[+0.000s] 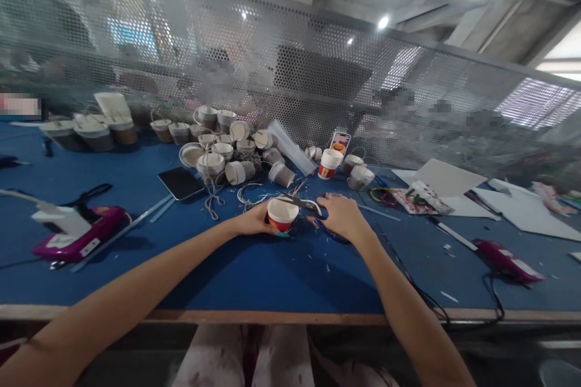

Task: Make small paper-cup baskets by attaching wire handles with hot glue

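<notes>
My left hand (255, 221) is wrapped round the side of a red and white paper cup (281, 215), held upright over the blue table. In my right hand (340, 215) is a pair of scissors (299, 201) with dark blades and blue handles. The blades reach left to the cup's rim; I cannot tell whether they touch or cut it. A second red and white paper cup (330, 163) stands farther back, with a phone (340, 143) showing a picture propped behind it. Loose string (249, 195) lies just beyond my left hand.
Several small string-wrapped buckets (211, 164) are heaped at the back. A dark tablet or phone (180, 183) lies left of centre. Purple power strips (86, 236) and cables flank the work area. White sheets (447, 178) lie right. A perforated metal screen (254, 30) stands behind the table.
</notes>
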`<state>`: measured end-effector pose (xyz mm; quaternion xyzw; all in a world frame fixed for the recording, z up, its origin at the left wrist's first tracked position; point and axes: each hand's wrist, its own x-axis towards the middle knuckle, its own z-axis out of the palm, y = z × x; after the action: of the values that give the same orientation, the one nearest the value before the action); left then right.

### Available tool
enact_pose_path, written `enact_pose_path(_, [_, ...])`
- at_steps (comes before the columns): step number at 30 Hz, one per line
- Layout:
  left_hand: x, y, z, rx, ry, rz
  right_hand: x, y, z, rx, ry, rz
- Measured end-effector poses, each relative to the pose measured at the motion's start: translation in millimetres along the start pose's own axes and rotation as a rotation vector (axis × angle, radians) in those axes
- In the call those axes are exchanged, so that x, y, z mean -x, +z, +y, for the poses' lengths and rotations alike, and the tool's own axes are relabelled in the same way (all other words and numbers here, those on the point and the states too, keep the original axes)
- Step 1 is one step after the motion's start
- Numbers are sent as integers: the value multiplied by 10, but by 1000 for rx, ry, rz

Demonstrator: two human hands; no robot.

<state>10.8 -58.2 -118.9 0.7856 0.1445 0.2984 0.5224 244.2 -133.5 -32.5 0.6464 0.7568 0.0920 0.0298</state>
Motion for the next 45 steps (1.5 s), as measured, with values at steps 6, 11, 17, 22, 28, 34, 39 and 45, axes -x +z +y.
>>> enact_pose_path(6, [5,11,28,25,-15,-2,-15,8,-39,4,25,-30])
enact_pose_path(11, [3,-17,-8,62,-48,-15,-19,28,-10,-15,-3,-37])
enact_pose_path(17, [-2,-2,12,24,-55,-6,-21,54,-3,-18,-5,-18])
enact_pose_path(22, [21,126,95,-164,-57,269,-9,63,-11,-8,-14,18])
enact_pose_path(28, [21,89,125,-278,-25,173,-18,34,-53,25,2,8])
enact_pose_path(34, [-10,2,52,-264,-27,89,-22,-4,-84,45,15,-13])
enact_pose_path(39, [-23,-31,-15,-163,-29,41,-18,12,-51,30,-2,-31])
enact_pose_path(45, [18,16,-22,-130,-57,111,6,31,-27,27,28,-29])
